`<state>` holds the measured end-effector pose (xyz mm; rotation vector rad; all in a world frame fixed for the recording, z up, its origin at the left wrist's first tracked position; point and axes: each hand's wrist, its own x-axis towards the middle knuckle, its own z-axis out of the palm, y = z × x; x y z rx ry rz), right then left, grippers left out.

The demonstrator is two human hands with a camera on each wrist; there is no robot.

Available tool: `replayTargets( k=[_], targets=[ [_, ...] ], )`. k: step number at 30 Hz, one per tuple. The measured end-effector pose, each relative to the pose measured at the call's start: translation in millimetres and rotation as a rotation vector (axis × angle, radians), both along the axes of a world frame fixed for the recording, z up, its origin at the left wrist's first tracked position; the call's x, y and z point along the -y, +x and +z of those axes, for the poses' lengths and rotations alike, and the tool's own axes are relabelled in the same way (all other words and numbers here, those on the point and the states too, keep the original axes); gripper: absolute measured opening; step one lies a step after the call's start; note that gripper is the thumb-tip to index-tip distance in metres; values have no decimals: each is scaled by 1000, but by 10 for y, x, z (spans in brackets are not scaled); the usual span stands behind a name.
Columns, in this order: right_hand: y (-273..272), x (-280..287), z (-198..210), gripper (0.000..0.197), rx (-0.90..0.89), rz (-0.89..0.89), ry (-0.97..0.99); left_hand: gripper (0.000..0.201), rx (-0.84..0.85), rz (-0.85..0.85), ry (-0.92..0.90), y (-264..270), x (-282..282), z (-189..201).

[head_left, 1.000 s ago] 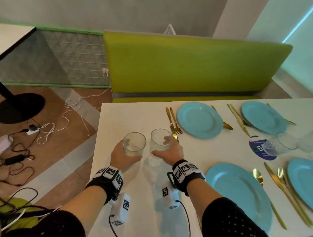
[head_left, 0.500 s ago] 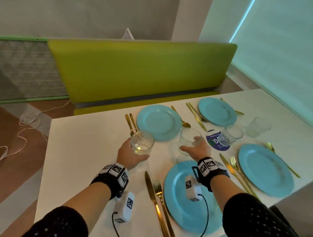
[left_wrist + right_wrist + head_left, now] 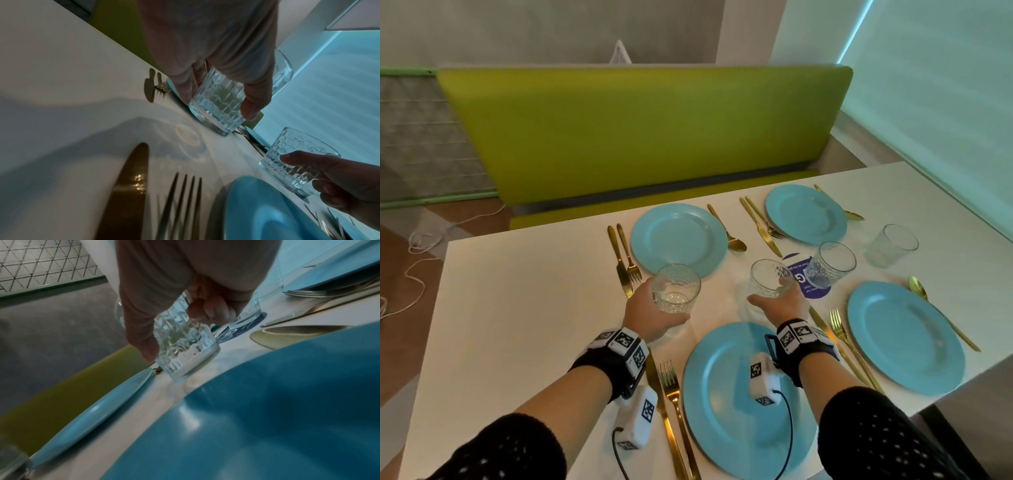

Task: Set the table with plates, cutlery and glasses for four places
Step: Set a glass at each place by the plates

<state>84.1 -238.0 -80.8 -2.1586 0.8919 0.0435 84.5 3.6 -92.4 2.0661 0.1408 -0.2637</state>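
My left hand (image 3: pixel 654 310) grips a cut-pattern glass (image 3: pixel 676 287) just above the white table (image 3: pixel 517 308), near the far-left blue plate (image 3: pixel 678 236). In the left wrist view that glass (image 3: pixel 218 104) hangs slightly off the surface between my thumb and fingers. My right hand (image 3: pixel 779 301) grips a second glass (image 3: pixel 770 277), tilted, above the near blue plate (image 3: pixel 722 411); the right wrist view shows this glass (image 3: pixel 185 353) off the table. Two more glasses (image 3: pixel 830 263) (image 3: pixel 892 245) stand further right. Gold cutlery lies beside each plate.
Two other blue plates (image 3: pixel 804 212) (image 3: pixel 904 335) are at the right. A round purple sticker (image 3: pixel 803 277) lies mid-table. A near knife (image 3: pixel 664 411) and fork (image 3: pixel 674 394) lie under my left wrist. A green bench (image 3: pixel 640 130) runs behind the table.
Both hands carried their glasses rightward from the table's left part to the middle between the plates. The view swung right with them.
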Motion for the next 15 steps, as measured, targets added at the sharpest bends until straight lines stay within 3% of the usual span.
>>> replayTargets(
  k=[15],
  targets=[
    [-59, 104, -91, 83, 5, -28, 52, 82, -23, -26, 34, -40, 126, -52]
  ],
)
